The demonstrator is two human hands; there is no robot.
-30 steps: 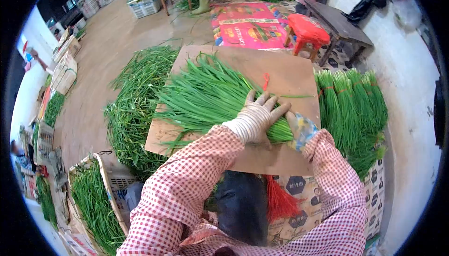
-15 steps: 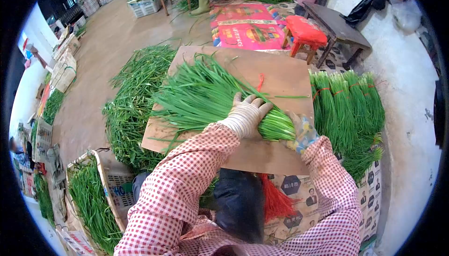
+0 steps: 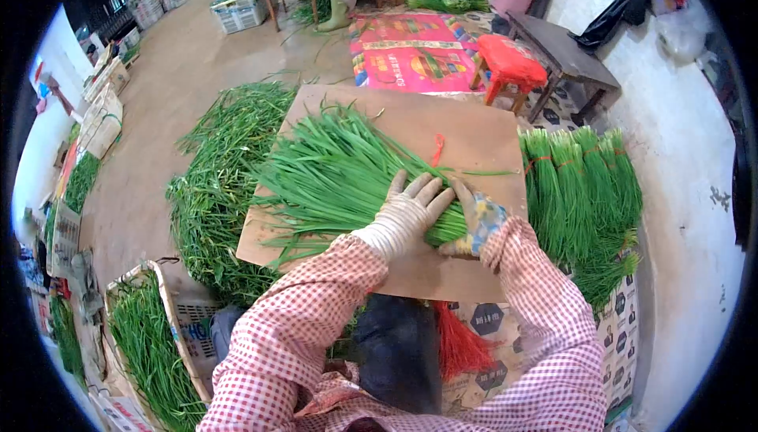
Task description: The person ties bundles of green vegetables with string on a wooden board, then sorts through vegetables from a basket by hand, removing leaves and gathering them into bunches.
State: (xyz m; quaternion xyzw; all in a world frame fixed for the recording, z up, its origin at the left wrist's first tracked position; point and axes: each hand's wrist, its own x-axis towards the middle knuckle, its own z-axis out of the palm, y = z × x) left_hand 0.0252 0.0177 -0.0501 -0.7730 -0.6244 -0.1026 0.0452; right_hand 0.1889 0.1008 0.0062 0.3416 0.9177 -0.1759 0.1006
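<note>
A loose bunch of garlic chives (image 3: pixel 339 167) lies fanned out on a brown board (image 3: pixel 403 278), its leaf tips towards the left. My left hand (image 3: pixel 407 209), in a pale glove with a white wrapped cuff, rests on top of the stems with its fingers spread. At the stem end, my right hand (image 3: pixel 475 220), in a glove with a blue and yellow pattern, is cupped round the bunch and covers the cut ends. A red tie (image 3: pixel 438 150) and one stray chive stalk (image 3: pixel 489 172) lie on the board beyond my hands.
Tied chive bundles (image 3: pixel 580 187) stand to the right. On the left are a heap of loose greens (image 3: pixel 229 171) and a crate (image 3: pixel 170 306) of chives. Red strands (image 3: pixel 462 345) hang below the board. A red-covered stool (image 3: pixel 512 65) and a dark bench (image 3: pixel 564 53) stand behind.
My right hand has moved left and closed in round the stem ends, hiding the pale cut ends. My left hand has shifted slightly left and down, still on the bunch.
</note>
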